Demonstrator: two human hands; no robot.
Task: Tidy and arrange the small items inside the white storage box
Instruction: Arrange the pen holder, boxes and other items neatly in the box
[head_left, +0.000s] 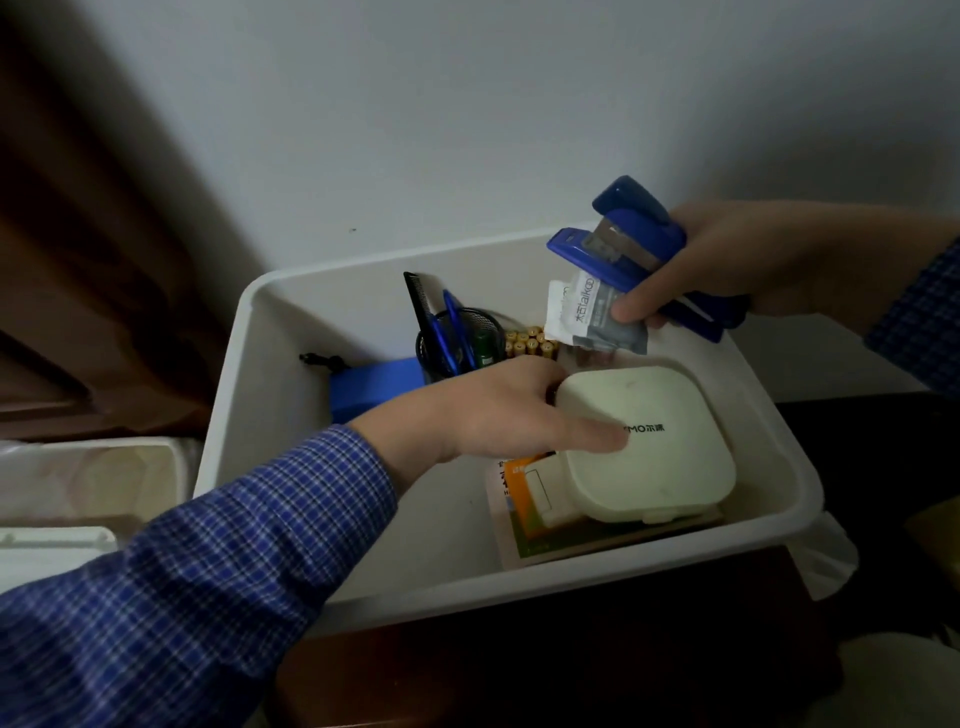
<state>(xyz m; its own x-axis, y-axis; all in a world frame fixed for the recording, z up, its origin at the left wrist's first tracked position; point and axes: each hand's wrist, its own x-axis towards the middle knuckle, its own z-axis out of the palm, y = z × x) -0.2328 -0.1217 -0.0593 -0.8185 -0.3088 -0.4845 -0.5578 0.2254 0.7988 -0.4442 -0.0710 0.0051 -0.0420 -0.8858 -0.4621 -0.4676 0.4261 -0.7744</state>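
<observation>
While your right hand clamps blue plastic stapler plus grey-white foil sachet above white plastic storage box, left hand grips cream rounded-square case below. Risk: sachet, only pinched by thumb, slips if you shift grip.

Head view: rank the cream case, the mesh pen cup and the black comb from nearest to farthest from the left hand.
1. Cream case: gripped by the left hand, front right of the white storage box.
2. Mesh pen cup: just behind the hand.
3. Black comb: standing in the cup, tip farthest back.
</observation>
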